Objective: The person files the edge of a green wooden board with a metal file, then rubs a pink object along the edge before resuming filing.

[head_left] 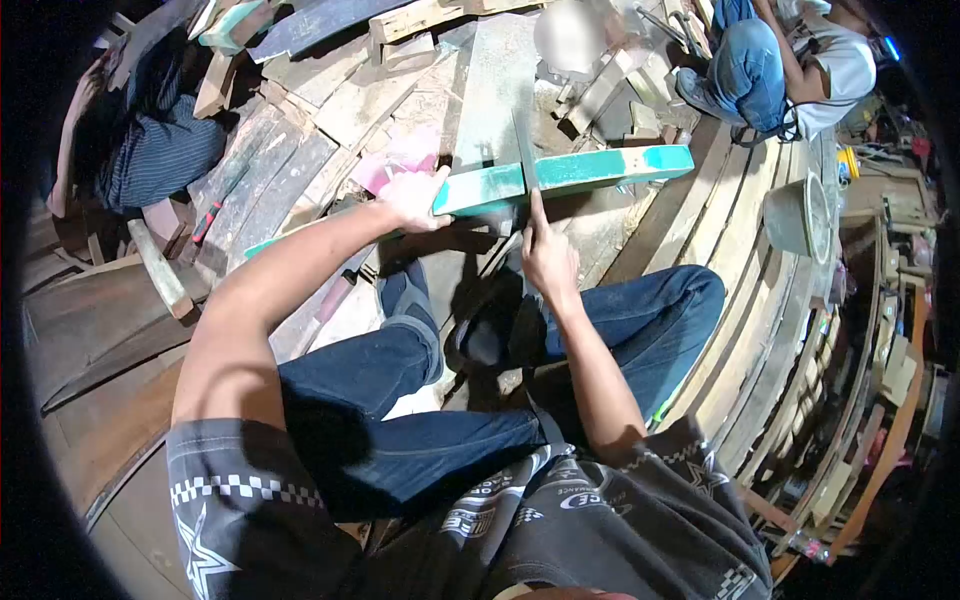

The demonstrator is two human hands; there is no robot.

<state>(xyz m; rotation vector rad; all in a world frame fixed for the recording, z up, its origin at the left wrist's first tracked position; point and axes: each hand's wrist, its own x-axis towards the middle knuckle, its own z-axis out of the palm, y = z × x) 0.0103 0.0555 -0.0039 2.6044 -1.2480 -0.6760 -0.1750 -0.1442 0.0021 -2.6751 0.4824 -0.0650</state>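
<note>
A turquoise-painted wooden piece (590, 170) lies crosswise in front of me, with a bare wood patch toward its right part. My left hand (412, 200) is closed on its left end. My right hand (550, 258) is closed round the handle of a saw, index finger stretched along it. The narrow saw blade (525, 150) points away from me and crosses the piece near its middle. Whether the teeth have cut into the wood cannot be made out. A long pale board (493, 90) extends away behind the piece.
Offcuts (600, 90) lie beyond the piece. At the upper right another person (750, 60) sits. Long planks (720, 220) and a grey bucket (795, 218) are on the right. A red-handled tool (207, 221) and a loose wood block (160, 270) lie at the left.
</note>
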